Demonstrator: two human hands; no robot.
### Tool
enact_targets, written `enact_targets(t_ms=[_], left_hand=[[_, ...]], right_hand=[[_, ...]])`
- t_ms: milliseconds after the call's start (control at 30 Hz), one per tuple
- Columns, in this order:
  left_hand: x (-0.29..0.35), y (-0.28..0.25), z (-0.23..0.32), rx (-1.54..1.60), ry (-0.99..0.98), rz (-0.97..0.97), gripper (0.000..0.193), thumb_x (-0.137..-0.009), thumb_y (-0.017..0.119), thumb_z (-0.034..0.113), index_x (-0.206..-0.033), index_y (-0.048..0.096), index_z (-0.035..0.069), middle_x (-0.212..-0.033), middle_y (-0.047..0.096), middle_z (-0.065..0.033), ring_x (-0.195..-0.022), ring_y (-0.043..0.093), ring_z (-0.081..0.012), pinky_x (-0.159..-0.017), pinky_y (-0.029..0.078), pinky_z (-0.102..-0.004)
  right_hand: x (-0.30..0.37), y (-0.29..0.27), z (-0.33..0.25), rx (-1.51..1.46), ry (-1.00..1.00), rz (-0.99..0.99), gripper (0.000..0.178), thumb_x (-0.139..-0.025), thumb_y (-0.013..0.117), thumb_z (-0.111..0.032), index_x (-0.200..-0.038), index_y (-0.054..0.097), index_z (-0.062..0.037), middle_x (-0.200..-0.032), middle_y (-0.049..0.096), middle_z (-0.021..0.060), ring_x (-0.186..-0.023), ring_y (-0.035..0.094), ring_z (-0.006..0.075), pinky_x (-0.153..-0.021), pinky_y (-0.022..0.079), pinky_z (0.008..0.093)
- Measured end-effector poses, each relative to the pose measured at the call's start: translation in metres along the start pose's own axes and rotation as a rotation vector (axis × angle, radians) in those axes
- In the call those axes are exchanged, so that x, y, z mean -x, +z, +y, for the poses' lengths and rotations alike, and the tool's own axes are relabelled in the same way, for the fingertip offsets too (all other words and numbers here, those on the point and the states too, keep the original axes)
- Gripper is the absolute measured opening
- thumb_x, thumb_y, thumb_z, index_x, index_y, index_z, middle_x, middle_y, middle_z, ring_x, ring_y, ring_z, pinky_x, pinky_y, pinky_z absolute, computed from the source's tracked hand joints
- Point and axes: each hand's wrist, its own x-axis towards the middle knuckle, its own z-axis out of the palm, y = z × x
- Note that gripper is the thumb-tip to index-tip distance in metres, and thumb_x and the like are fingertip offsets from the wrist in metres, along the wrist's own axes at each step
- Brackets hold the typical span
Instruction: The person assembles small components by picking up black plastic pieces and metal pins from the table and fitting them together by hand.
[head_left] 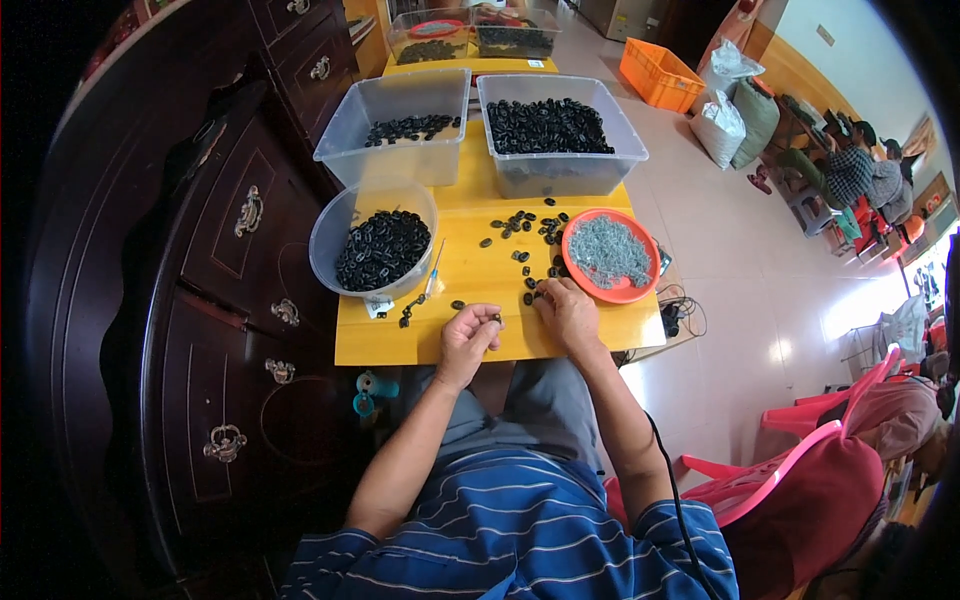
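My left hand (469, 341) is over the near edge of the yellow table, its thumb and forefinger pinching a small black oval part (496, 318). To its right, my right hand (571, 316) rests on the table with fingers curled down beside loose black oval parts (529, 283); what its fingertips hold, if anything, is hidden. Close beyond that hand is a red plate (655, 272) heaped with small silvery metal pieces (606, 250), possibly screws. Left of my hands lie a thin screwdriver (434, 272) and a few black parts (406, 317).
A round clear tub (324, 250) of black parts stands at left. Two clear bins, one left (345, 140) and one right (625, 140), stand farther back. A dark cabinet (215, 300) borders the left side. Behind are an orange crate (661, 76), sacks (720, 128) and seated people (855, 175).
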Motion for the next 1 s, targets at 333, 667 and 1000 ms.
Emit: enact_targets(t_ms=[333,667,1000], left_hand=[[0.000,0.001,0.003,0.040,0.016,-0.009,0.021,-0.098,0.061,0.001,-0.119,0.062,0.000,-0.096,0.070,-0.0048,-0.073,0.060,-0.0064,-0.068,0.051,-0.0217],[-0.001,-0.001,0.000,0.025,0.003,-0.009,0.019,-0.098,0.062,0.001,-0.117,0.061,0.001,-0.094,0.069,-0.0044,-0.073,0.060,-0.0061,-0.068,0.051,-0.0219],[-0.001,0.003,0.000,0.041,0.003,0.038,0.023,-0.097,0.062,-0.001,-0.120,0.058,0.001,-0.096,0.069,-0.0056,-0.073,0.061,-0.0071,-0.067,0.051,-0.0221]], right_hand=[[0.000,-0.004,-0.003,-0.053,0.017,-0.016,0.021,-0.083,0.077,-0.017,-0.097,0.070,-0.0026,-0.088,0.069,0.0140,-0.081,0.069,0.0312,-0.073,0.056,0.0412],[-0.001,-0.007,0.006,-0.100,0.007,-0.080,0.024,-0.079,0.078,-0.014,-0.097,0.066,-0.0049,-0.091,0.069,0.0131,-0.085,0.069,0.0329,-0.075,0.055,0.0433],[0.018,0.001,0.007,-0.725,0.308,-0.255,0.017,-0.092,0.073,-0.009,-0.104,0.061,-0.0048,-0.091,0.065,-0.0001,-0.083,0.064,0.0099,-0.073,0.052,0.0276]])
